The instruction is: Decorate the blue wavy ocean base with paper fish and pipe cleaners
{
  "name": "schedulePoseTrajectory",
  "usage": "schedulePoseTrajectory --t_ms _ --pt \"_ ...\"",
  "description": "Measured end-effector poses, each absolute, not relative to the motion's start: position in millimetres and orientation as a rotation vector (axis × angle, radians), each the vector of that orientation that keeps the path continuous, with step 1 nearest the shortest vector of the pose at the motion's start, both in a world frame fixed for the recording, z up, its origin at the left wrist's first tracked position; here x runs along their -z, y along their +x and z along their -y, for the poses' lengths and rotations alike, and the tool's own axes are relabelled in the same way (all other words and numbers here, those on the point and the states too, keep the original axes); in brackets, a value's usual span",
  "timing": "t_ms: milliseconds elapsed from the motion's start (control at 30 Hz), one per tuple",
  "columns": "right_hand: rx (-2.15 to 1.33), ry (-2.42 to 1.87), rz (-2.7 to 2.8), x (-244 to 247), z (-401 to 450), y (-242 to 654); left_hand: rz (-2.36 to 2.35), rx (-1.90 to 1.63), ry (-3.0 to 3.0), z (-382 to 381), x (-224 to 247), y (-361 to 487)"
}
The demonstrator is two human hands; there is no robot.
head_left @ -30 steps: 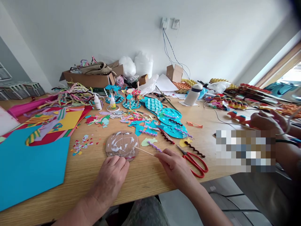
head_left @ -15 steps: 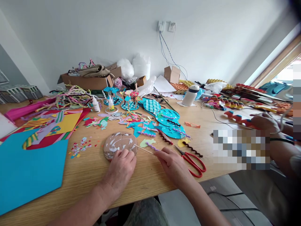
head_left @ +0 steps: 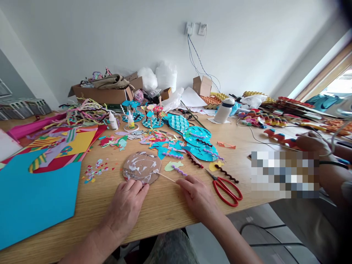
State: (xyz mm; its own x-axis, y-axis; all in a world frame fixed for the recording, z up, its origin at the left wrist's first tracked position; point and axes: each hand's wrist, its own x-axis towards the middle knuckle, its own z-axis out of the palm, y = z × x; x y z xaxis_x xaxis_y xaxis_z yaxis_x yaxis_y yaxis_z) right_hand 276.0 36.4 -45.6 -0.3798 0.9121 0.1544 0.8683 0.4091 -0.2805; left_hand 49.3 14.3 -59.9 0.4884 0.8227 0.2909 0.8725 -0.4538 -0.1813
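A round cardboard disc point(head_left: 141, 165) with printed lettering lies on the table, smeared with white glue. My left hand point(head_left: 128, 198) grips its near edge, fingers curled over the rim. Between the fingertips of my right hand point(head_left: 196, 194) is a thin stick point(head_left: 166, 177), its whitish tip touching the disc's right side. Right of that hand lie red-handled scissors point(head_left: 227, 190). Just beyond the stick are a pale green paper fish point(head_left: 172, 166) and a wavy purple pipe cleaner point(head_left: 179, 170).
Blue scalloped discs point(head_left: 196, 135), two glue bottles point(head_left: 112, 121) and colored paper scraps point(head_left: 95, 170) spread behind and left. A large blue sheet point(head_left: 38, 201) covers the left side. At right, another person's hand point(head_left: 312, 143) is beside an orange egg-carton strip point(head_left: 279, 137).
My left hand has shifted left and down along the disc's near edge, uncovering more of it. The disc looks turned. My right hand has moved slightly left with the stick.
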Motion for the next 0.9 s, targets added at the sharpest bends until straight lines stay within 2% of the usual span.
schedulePoseTrajectory --t_ms 367,700,900 --pt "-0.245 -1.391 2.463 49.1 -32.0 278.5 1.473 0.287 -2.439 -11.4 63.8 44.0" --pt "-0.174 -1.545 2.394 44.8 -43.2 283.7 1.496 0.317 -2.428 -10.3 66.6 42.4" --pt "-0.259 -1.449 2.459 47.4 -35.0 278.2 1.504 0.325 -2.436 -9.2 65.6 36.3"
